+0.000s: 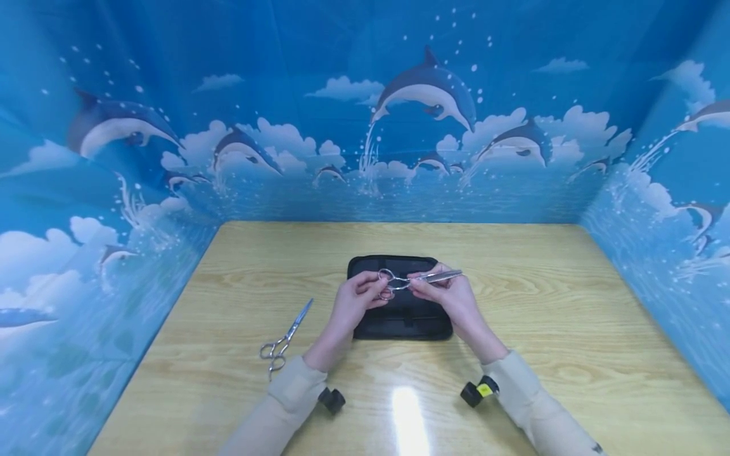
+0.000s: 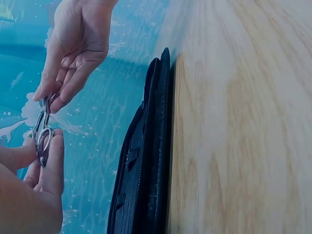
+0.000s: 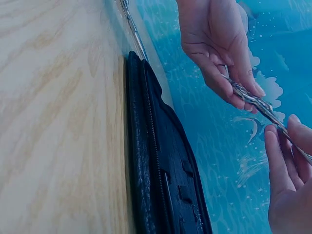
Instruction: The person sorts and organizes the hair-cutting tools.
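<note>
Above an open black zip case (image 1: 402,329), both hands hold one pair of metal scissors (image 1: 441,276). The left hand (image 1: 355,302) pinches the finger rings between thumb and fingers. Near the pivot, the right hand (image 1: 453,299) pinches the scissors, and the blades point to the right past its fingers. In the left wrist view the rings (image 2: 45,141) lie against the left fingers. Fine teeth show along the blade end (image 3: 308,157) in the right wrist view. Another pair of scissors (image 1: 285,341) lies on the table left of the case, blades pointing away.
The wooden table (image 1: 559,316) is bordered at the back and sides by a blue dolphin-print cloth (image 1: 319,126). Loops and a zipper (image 3: 155,131) run along the case. A black device sits at the left wrist (image 1: 332,400) and the right wrist (image 1: 473,392).
</note>
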`<action>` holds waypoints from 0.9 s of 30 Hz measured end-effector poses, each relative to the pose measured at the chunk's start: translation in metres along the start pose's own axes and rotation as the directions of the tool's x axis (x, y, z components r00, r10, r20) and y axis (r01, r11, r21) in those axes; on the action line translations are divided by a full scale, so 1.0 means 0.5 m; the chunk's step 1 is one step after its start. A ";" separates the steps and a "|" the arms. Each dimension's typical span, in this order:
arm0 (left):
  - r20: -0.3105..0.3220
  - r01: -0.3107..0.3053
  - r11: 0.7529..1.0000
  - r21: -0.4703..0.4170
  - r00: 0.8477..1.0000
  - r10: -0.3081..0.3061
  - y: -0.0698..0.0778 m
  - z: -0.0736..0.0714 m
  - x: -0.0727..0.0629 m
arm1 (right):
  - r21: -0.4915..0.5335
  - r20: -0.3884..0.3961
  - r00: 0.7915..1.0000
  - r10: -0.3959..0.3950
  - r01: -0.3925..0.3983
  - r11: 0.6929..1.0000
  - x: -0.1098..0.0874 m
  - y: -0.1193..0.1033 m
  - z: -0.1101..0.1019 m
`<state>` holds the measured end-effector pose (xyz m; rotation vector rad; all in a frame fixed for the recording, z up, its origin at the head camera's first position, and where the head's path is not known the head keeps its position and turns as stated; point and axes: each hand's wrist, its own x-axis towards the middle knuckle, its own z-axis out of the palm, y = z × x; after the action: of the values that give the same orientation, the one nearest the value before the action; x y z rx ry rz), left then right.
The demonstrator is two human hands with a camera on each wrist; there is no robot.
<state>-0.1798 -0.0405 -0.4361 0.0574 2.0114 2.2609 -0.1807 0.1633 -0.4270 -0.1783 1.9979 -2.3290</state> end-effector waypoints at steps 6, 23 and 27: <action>0.010 0.021 1.000 -0.009 1.000 -0.021 0.005 -0.011 -0.002 | -0.018 0.017 1.000 0.025 -0.025 1.000 -0.003 0.001 -0.012; 0.002 0.106 0.993 0.042 0.994 -0.106 0.021 -0.033 0.007 | 0.008 0.024 1.000 0.016 -0.016 1.000 -0.007 0.008 -0.028; -0.001 0.114 0.993 0.025 0.993 -0.114 0.022 -0.035 0.006 | 0.007 0.015 1.000 0.012 -0.012 1.000 -0.007 0.008 -0.028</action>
<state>-0.1855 -0.0589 -0.4273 -0.0537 1.9885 2.1670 -0.1790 0.1770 -0.4331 -0.1825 1.9783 -2.3207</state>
